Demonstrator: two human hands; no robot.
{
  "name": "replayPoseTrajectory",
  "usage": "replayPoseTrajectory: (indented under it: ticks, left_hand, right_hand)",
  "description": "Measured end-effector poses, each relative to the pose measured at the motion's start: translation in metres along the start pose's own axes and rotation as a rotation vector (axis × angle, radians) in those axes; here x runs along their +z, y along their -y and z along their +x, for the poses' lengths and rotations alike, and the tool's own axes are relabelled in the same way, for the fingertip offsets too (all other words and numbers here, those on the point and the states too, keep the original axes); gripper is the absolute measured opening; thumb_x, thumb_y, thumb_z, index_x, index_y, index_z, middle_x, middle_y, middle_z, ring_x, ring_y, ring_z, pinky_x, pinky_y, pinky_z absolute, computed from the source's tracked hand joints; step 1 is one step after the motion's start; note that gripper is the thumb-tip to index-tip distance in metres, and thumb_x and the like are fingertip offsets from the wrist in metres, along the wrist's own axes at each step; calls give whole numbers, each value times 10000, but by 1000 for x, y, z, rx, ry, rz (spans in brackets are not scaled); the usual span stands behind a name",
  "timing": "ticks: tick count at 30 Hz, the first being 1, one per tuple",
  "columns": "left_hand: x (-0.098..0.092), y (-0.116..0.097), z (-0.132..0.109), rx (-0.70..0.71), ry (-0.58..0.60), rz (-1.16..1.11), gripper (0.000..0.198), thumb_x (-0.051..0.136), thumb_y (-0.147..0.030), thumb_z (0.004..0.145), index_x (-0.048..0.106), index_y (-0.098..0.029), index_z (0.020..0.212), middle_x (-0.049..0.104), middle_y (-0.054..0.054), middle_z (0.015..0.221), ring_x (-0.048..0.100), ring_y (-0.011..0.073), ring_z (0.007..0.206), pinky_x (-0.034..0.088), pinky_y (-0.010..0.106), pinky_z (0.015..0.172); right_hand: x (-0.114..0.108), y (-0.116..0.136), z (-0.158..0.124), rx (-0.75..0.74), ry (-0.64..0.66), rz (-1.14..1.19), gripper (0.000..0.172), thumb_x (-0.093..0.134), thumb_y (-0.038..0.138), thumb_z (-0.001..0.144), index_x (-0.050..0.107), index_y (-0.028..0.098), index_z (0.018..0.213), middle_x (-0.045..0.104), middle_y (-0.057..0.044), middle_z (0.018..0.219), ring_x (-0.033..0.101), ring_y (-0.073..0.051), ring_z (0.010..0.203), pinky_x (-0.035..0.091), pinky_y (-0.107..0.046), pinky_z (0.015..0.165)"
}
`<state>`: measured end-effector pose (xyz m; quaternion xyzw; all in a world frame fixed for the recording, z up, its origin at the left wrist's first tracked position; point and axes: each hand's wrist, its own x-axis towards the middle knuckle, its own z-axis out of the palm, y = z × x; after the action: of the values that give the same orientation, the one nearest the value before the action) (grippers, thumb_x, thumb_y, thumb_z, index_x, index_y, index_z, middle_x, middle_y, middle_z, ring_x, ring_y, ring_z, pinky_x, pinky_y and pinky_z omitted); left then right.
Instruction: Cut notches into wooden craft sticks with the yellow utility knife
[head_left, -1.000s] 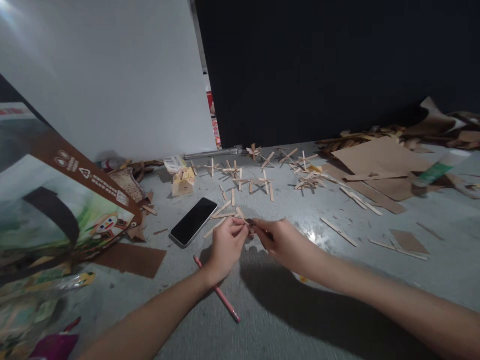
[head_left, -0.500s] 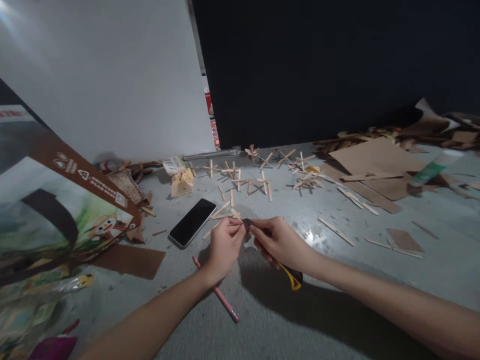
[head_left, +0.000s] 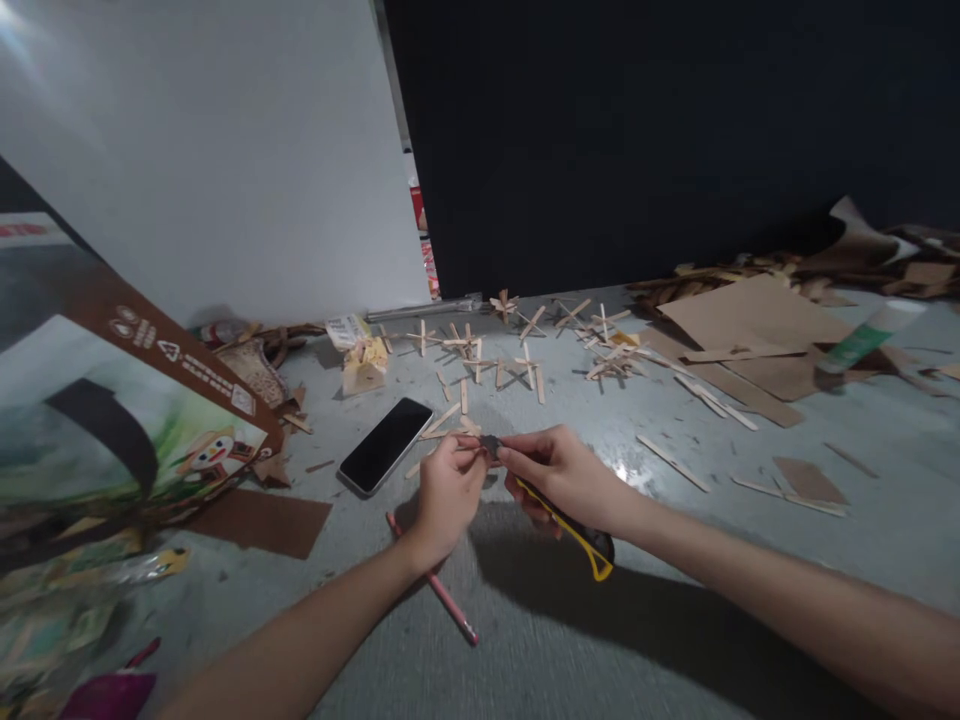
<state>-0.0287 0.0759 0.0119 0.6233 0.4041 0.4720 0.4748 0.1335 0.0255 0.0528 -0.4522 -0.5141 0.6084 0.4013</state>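
Observation:
My left hand is closed in a pinch, its fingertips on a small dark piece between the two hands. My right hand pinches the other side of that piece with thumb and forefinger. Its lower fingers wrap round a yellow and black tool, whose looped end sticks out below the palm. A pink pencil lies on the surface and passes under my left wrist. Just beyond my left hand are several thin wooden sticks.
A phone lies left of my hands. Crossed wooden sticks stand further back. Cardboard sheets and a green and white tube are at the right. A printed bag stands at the left.
The yellow and black tool shows more of its length below my right hand, whose fingers have shifted slightly. A light stick tip above the pinch no longer shows as clearly.

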Motion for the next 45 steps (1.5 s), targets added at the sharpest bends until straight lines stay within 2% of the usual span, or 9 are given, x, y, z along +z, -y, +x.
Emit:
replayPoseTrajectory:
  ticks: [9,17,22,29,33,40,45]
  left_hand:
    - [0,-2,-1,8,5,-5,262,743,-412,835,581,-206,850,764,59,712,776,227,718,631,328,703]
    - [0,3,0,20,-8,1,308,750,-461,837,593,-196,840,772,71,722,782,235,724,628,326,686]
    - [0,5,0,22,7,25,268,721,-420,859,589,-187,864,778,81,751,782,228,732,612,312,691]
    - [-1,3,0,19,2,24,258,729,-401,842,583,-189,833,763,63,712,770,219,721,588,284,661]
    - [-1,2,0,7,-4,24,251,746,-387,821,587,-193,813,751,49,701,760,212,707,582,277,651]
    - [-1,-1,0,-8,86,-16,238,722,-379,833,565,-202,810,736,36,676,705,179,570,531,247,531]
    - [-2,-1,2,-23,21,-14,260,746,-388,817,566,-201,823,754,59,708,754,212,674,599,303,664]
  right_hand:
    - [2,-1,-4,-89,-104,-335,331,481,434,997,655,171,897,500,51,598,452,-83,384,420,-199,332]
    - [3,2,-6,-174,-139,-474,303,442,347,1004,615,172,826,507,37,578,430,-76,419,341,-201,407]
    - [5,4,-7,-191,-141,-482,294,423,327,997,584,185,796,488,37,561,412,-81,431,334,-205,420]
    - [5,-4,-4,-154,-124,-403,330,430,388,1015,661,164,941,486,45,587,434,-89,414,346,-206,400]
    - [8,-6,-4,-143,-121,-374,325,450,425,1018,611,180,876,476,51,592,424,-77,398,330,-189,364]
    - [12,0,-9,-178,-100,-408,308,432,380,1028,624,178,895,527,42,602,448,-77,388,342,-201,393]
    - [8,-1,-5,-223,-157,-444,301,442,359,1016,560,198,791,517,35,596,447,-89,450,327,-210,438]
